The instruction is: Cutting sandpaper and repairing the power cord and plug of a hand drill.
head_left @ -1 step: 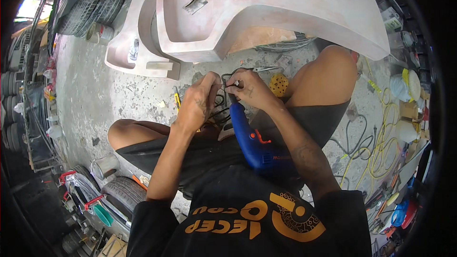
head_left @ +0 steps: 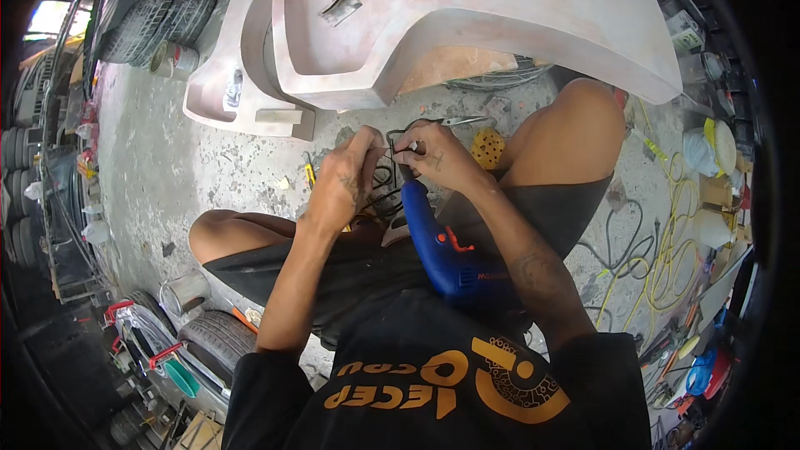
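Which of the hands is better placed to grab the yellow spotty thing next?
Probably the right hand: the yellow spotted thing lies just to its right, while the left hand is farther away.

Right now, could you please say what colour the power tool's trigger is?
The trigger on the blue power tool is orange-red, clearest in the head view.
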Demonstrator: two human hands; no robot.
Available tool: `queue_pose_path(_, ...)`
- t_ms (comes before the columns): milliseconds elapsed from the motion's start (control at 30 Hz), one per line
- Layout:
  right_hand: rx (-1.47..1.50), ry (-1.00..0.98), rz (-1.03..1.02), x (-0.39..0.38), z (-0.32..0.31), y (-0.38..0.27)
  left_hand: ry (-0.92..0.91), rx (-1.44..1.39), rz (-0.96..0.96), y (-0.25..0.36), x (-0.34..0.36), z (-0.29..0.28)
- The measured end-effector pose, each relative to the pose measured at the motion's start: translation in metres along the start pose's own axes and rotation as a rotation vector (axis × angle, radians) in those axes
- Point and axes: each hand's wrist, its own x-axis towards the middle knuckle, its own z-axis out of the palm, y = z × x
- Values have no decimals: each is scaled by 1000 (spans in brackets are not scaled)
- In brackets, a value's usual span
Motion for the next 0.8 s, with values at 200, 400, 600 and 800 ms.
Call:
queue_pose_path(200, -104, -16, -101, -2, -3, -2, -33, -56, -101, 8, -13, -5)
queue_pose_path(400, -90, -11, -126, -3, -1, -6, 66, -104, -142, 5, -14, -10)
queue_pose_path(600, -146, -23, -103, -3, 0, -12, 55, -65, 10, 6, -6, -7)
queue_pose_path(800, -158, 29, -116, -3, 4, -4, 65, -487, -211, -25, -22, -10)
